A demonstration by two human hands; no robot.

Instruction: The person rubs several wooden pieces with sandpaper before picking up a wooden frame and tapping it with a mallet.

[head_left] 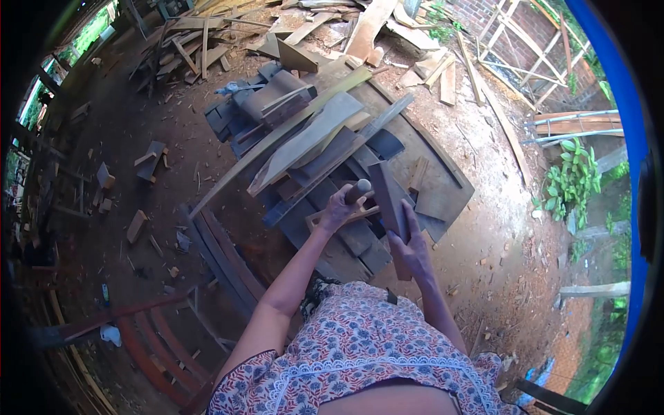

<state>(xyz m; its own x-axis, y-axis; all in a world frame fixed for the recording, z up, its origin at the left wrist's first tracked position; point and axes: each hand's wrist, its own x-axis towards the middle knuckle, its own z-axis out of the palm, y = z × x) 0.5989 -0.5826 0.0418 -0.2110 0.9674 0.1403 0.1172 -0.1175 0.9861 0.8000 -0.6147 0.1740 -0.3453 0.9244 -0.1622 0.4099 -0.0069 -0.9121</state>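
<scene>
My left hand (337,210) is wrapped round a rod-like wooden handle (358,189) whose rounded end points up; its lower part is hidden. To its right, my right hand (413,249) grips a dark flat wooden board (389,200), held upright and slightly tilted, with the fingers along its right side. Both hands are above a low worktable (443,190) stacked with boards. A light wooden frame piece (370,213) shows between the hands, and a pale long plank (311,142) lies across the stack beyond them.
Scrap planks (200,48) are piled at the back left, with more offcuts along the back. Small wood blocks (137,226) lie on the dirt floor at the left. A red-brown slatted wooden piece (149,346) is at the lower left. A leafy plant (573,176) grows at the right.
</scene>
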